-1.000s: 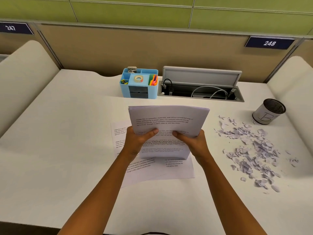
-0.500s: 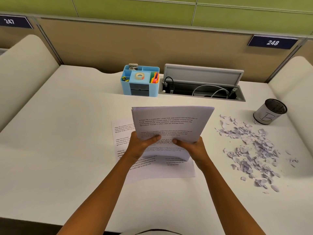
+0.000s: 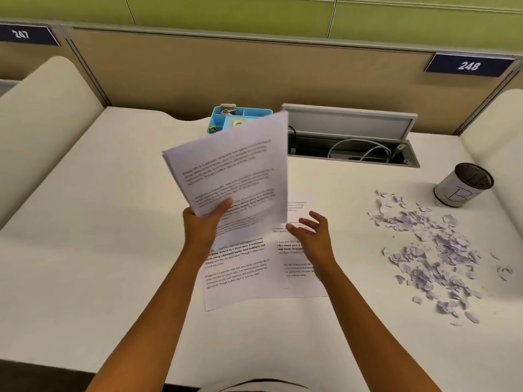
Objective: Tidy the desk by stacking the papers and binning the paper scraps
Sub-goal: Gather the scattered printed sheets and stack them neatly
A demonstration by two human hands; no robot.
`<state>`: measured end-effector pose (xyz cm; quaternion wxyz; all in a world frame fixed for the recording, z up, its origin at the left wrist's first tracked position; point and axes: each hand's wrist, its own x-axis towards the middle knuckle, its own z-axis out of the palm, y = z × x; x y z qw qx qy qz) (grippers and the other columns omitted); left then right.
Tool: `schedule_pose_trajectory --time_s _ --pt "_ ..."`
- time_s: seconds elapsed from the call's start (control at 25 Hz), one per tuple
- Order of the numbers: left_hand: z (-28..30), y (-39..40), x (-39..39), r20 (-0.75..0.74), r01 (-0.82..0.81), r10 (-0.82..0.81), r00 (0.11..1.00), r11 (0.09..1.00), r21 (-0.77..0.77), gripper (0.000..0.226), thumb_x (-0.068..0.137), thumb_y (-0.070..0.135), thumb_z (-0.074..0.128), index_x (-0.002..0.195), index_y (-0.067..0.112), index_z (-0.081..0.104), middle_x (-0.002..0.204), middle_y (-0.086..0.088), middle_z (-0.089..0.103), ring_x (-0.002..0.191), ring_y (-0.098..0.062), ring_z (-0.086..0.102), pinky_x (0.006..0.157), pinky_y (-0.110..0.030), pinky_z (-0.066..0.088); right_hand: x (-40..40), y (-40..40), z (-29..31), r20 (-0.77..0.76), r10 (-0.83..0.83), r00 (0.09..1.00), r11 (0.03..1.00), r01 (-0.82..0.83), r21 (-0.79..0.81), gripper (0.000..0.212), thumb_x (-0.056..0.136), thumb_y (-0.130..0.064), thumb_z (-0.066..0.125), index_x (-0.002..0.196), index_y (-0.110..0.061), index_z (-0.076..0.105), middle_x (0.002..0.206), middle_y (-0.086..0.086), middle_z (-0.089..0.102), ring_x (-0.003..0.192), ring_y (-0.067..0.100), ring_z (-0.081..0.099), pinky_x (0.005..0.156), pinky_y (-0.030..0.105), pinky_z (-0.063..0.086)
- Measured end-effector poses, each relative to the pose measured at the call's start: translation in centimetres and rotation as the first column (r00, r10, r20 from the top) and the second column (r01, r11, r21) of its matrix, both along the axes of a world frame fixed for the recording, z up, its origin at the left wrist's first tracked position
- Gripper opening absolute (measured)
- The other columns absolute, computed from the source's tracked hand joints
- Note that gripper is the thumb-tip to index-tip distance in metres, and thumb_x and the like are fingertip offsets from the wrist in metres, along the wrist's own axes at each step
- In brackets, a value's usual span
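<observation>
Two bare forearms and hands, seen from the wearer's own head.

Both arms are uncovered from the bottom of the view to the fingertips, with no sleeves showing. The left hand [image 3: 202,226] and right hand [image 3: 312,236] wear no rings, watch, bracelets or gloves. A strip of light-coloured clothing [image 3: 254,386] shows at the bottom edge, between the arms.

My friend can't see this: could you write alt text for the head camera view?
A person's left hand holds a sheaf of printed papers above a white desk, while the right hand hovers open over two loose sheets. Paper scraps lie rightward near a mesh bin.
</observation>
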<state>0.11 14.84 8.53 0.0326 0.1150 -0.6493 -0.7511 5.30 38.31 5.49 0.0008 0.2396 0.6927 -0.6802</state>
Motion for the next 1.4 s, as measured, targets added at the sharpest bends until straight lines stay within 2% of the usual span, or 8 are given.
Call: schedule_pose_trajectory --time_s 0.12,0.2,0.32,0.64,0.76,0.92,1.16,1.4 --pt "0.6 -2.5 -0.8 -0.032 -0.121 0.122 0.992 0.992 0.028 0.042 0.067 0.031 0.089 0.103 0.027 0.067 0.097 0.015 0.076 0.087 -0.007 0.073 0.068 -0.028 0.062 0.0 -2.0 -1.8 0.088 0.046 0.995 0.983 -0.060 0.173 0.078 0.071 -0.032 0.086 0.133 -0.021 0.039 0.124 0.006 0.058 0.107 0.019 0.060 0.083 0.030 0.053" --pt "1.0 -3.6 -1.2 -0.020 -0.179 0.180 0.983 0.982 0.060 0.047 0.069 0.033 0.089 0.107 0.031 0.061 0.100 0.016 0.074 0.089 -0.009 0.073 0.068 -0.031 0.062 0.0 -3.8 -2.5 0.144 0.077 0.987 0.905 -0.130 0.405 0.094 0.065 -0.046 0.087 0.138 -0.016 0.037 0.125 0.005 0.056 0.115 0.024 0.055 0.099 0.043 0.047" --pt "1.6 -4.8 -1.5 -0.009 -0.250 0.252 0.968 0.964 0.085 0.046 0.069 0.033 0.089 0.102 0.035 0.057 0.095 0.018 0.073 0.085 -0.007 0.074 0.063 -0.029 0.062 0.4 -6.3 -3.1 0.165 0.132 0.977 0.779 -0.205 0.592 0.106 0.063 -0.059 0.082 0.144 -0.014 0.030 0.135 0.004 0.046 0.124 0.025 0.044 0.108 0.044 0.038" --pt "1.2 -6.4 -0.4 0.020 -0.335 0.335 0.942 0.939 0.078 0.041 0.070 0.035 0.087 0.096 0.037 0.055 0.091 0.019 0.071 0.080 -0.009 0.074 0.062 -0.029 0.062 -0.5 -8.2 -2.5 0.181 0.133 0.975 0.832 -0.209 0.514 0.090 0.068 -0.020 0.089 0.138 -0.013 0.032 0.133 0.009 0.046 0.120 0.031 0.053 0.098 0.044 0.046" --pt "1.2 -6.9 -0.2 0.023 -0.351 0.350 0.936 0.933 0.084 0.040 0.071 0.034 0.088 0.095 0.036 0.056 0.085 0.022 0.072 0.079 -0.006 0.074 0.059 -0.028 0.061 -0.5 -7.9 -2.4 0.202 0.148 0.968 0.782 -0.240 0.576 0.064 0.079 -0.027 0.079 0.131 -0.017 0.043 0.122 0.006 0.062 0.109 0.028 0.063 0.089 0.042 0.053" --pt "1.2 -7.3 0.0 0.016 -0.365 0.364 0.931 0.928 0.077 0.039 0.071 0.032 0.088 0.095 0.035 0.057 0.086 0.020 0.072 0.079 -0.004 0.073 0.059 -0.027 0.061 0.7 -5.3 -2.8 0.130 0.075 0.989 0.736 -0.143 0.661 0.023 0.092 -0.037 0.062 0.101 -0.016 0.064 0.098 0.003 0.069 0.092 0.027 0.066 0.083 0.042 0.053" --pt "0.9 -7.2 0.7 0.007 -0.347 0.348 0.938 0.936 0.063 0.034 0.073 0.032 0.087 0.096 0.037 0.062 0.091 0.019 0.073 0.082 -0.008 0.074 0.061 -0.028 0.061 2.2 -1.2 -3.7 0.186 -0.204 0.961 0.677 0.001 0.736 0.039 0.091 -0.036 0.063 0.121 -0.012 0.062 0.134 0.011 0.049 0.125 0.035 0.040 0.102 0.050 0.036" --pt "1.0 -6.3 1.2 0.013 -0.335 0.335 0.942 0.941 0.051 0.036 0.071 0.033 0.088 0.094 0.035 0.061 0.086 0.021 0.073 0.078 -0.004 0.073 0.056 -0.024 0.059 2.4 0.2 -3.0 0.299 -0.183 0.937 0.681 -0.099 0.725 0.041 0.086 -0.035 0.071 0.119 -0.013 0.057 0.141 0.012 0.033 0.124 0.038 0.039 0.093 0.049 0.046"
